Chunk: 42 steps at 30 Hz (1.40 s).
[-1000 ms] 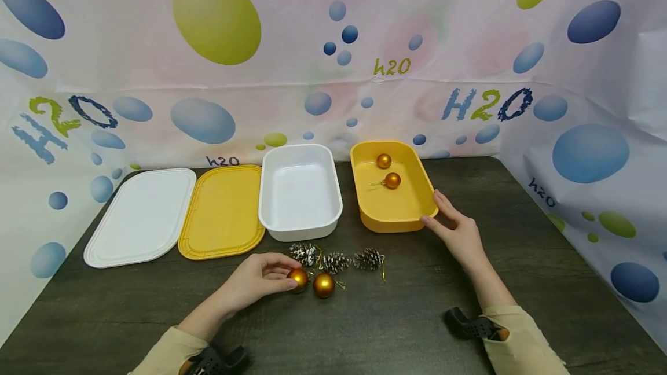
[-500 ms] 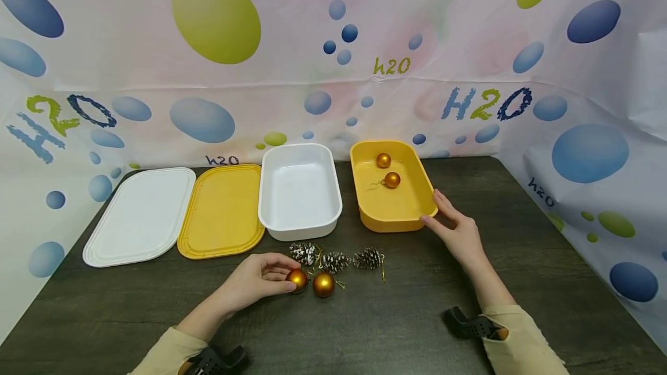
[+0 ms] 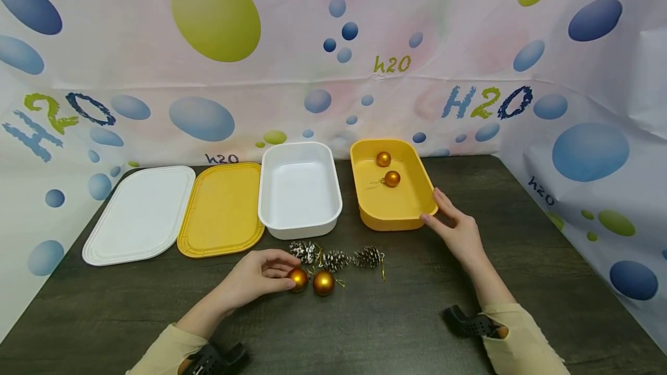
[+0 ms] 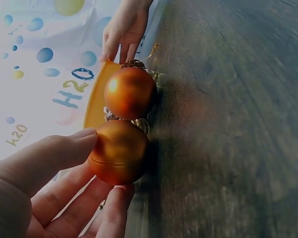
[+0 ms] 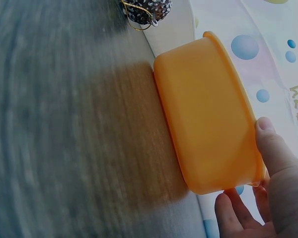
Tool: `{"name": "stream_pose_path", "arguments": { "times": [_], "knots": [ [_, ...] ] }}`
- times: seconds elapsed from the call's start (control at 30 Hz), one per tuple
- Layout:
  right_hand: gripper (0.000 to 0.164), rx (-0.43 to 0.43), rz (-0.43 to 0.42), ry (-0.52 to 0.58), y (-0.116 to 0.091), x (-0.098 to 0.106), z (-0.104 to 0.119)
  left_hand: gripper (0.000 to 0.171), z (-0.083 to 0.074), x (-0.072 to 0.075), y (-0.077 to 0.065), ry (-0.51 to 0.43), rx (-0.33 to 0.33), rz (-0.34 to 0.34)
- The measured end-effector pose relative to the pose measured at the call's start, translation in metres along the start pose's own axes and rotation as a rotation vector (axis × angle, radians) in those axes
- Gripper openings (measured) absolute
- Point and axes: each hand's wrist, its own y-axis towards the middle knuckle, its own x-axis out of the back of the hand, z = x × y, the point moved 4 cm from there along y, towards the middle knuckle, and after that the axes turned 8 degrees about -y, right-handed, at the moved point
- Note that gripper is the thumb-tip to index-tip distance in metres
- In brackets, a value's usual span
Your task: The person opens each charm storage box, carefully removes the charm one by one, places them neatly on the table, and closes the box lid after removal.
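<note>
My left hand [image 3: 260, 278] pinches a gold Christmas ball [image 3: 298, 280] between thumb and fingertips, low over the table. A second gold ball [image 3: 323, 283] lies just right of it. Behind them sit three frosted pine cones: a left one [image 3: 304, 252], a middle one [image 3: 335, 261] and a right one [image 3: 367, 257] with a gold loop. At the right, my right hand [image 3: 457, 232] grips the near right corner of a yellow container [image 3: 393, 222], thumb on its near wall [image 5: 208, 114] and fingers along the side. Two more gold balls [image 3: 392, 179] rest inside this container.
A white container [image 3: 299, 232] stands left of the yellow one. Farther left lie a yellow lid [image 3: 223, 210] and a white lid [image 3: 140, 216], flat on the dark wooden table [image 3: 375, 328]. A wall sheet with printed bubbles [image 3: 216, 15] borders the table's back and sides.
</note>
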Motion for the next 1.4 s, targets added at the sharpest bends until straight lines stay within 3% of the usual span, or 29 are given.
{"name": "stream_pose_path", "arguments": {
  "times": [0.37, 0.8, 1.0, 1.2, 1.27, 1.4],
  "knots": [
    [0.069, -0.02, 0.024, 0.003, -0.001, 0.003, 0.004, 0.035, -0.01, 0.005, 0.001, -0.01, -0.068, -0.081],
    [0.079, 0.008, 0.114, -0.087, 0.005, 0.012, 0.015, 0.031, -0.039, 0.004, 0.015, 0.008, -0.12, -0.072],
    [0.087, 0.048, 0.186, -0.119, 0.011, 0.008, 0.02, 0.027, -0.063, -0.004, 0.037, 0.078, -0.212, -0.039],
    [0.092, 0.054, 0.227, -0.155, 0.014, 0.008, 0.02, 0.024, -0.087, -0.016, 0.068, 0.133, -0.284, -0.008],
    [0.093, 0.057, 0.236, -0.166, 0.015, 0.009, 0.02, 0.024, -0.092, -0.02, 0.08, 0.139, -0.286, 0.001],
    [0.095, 0.062, 0.242, -0.17, 0.015, 0.009, 0.022, 0.026, -0.098, -0.026, 0.109, 0.11, -0.229, 0.007]
  ]
}}
